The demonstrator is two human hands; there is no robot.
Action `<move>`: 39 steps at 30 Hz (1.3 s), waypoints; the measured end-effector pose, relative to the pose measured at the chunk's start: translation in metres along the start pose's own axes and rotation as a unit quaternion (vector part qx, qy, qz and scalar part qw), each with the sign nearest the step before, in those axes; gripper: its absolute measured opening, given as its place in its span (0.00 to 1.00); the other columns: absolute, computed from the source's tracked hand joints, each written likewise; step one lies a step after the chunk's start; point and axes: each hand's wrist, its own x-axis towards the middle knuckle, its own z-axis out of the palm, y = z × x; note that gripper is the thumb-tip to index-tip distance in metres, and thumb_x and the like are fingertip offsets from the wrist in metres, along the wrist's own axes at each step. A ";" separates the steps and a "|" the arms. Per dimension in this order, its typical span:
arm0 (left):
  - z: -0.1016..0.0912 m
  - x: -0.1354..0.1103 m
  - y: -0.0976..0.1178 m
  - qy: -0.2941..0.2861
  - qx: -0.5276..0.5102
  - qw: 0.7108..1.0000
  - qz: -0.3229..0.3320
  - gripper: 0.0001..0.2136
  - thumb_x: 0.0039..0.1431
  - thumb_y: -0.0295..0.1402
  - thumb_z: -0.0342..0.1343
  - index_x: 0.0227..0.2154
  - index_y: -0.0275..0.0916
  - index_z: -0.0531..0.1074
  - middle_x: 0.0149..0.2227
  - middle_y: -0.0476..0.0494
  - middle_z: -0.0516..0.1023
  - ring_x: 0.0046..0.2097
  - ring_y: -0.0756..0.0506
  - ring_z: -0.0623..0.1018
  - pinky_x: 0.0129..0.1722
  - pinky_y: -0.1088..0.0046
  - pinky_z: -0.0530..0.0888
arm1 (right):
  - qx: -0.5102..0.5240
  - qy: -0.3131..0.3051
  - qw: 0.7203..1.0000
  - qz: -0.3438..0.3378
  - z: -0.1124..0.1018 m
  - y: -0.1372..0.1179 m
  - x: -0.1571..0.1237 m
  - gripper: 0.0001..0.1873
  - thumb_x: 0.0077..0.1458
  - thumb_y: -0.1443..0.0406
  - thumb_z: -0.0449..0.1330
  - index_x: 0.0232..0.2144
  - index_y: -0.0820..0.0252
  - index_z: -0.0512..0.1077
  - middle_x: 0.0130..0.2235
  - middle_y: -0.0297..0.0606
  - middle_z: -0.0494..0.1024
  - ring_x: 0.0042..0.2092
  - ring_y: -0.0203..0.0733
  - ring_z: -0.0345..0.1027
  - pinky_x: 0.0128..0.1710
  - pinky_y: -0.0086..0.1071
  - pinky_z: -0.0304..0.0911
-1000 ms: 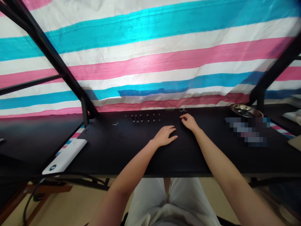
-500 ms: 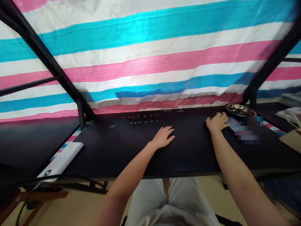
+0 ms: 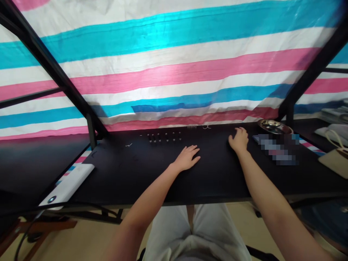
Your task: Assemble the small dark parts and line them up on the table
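My left hand [image 3: 187, 157] lies palm down on the black table [image 3: 212, 177], fingers spread, holding nothing. Further right, my right hand [image 3: 239, 139] is over the tabletop with its fingers apart and nothing in it. Just to its right lies a phone [image 3: 257, 139], partly blurred out, apart from the fingers. Behind the phone sits a shiny round metal dish [image 3: 276, 127]. Toward the back, left of my left hand, several small dark pieces with pale tips [image 3: 167, 137] stand in a row. Beyond them is a row of tiny light pieces [image 3: 191, 127].
A white power bank-like slab [image 3: 69, 185] with a cable lies at the left edge. Thin white bits [image 3: 128, 145] rest on the table. Black frame posts [image 3: 92, 132] rise at both sides before a striped sheet [image 3: 174, 79]. A beige bag [image 3: 335, 159] is at far right.
My right hand has moved left, away from the phone it was touching or beside. My left hand stays in place. The view has shifted slightly.
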 end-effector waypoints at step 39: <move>0.001 0.000 0.005 -0.010 0.012 1.000 -0.006 0.24 0.62 0.42 0.37 0.58 0.39 0.56 0.62 0.41 0.54 0.63 0.44 0.52 0.60 0.58 0.48 | 0.006 -0.181 0.976 -0.117 0.020 -0.023 -0.010 0.19 0.55 0.61 0.48 0.47 0.60 0.68 0.53 0.45 0.67 0.54 0.50 0.59 0.53 0.48 0.53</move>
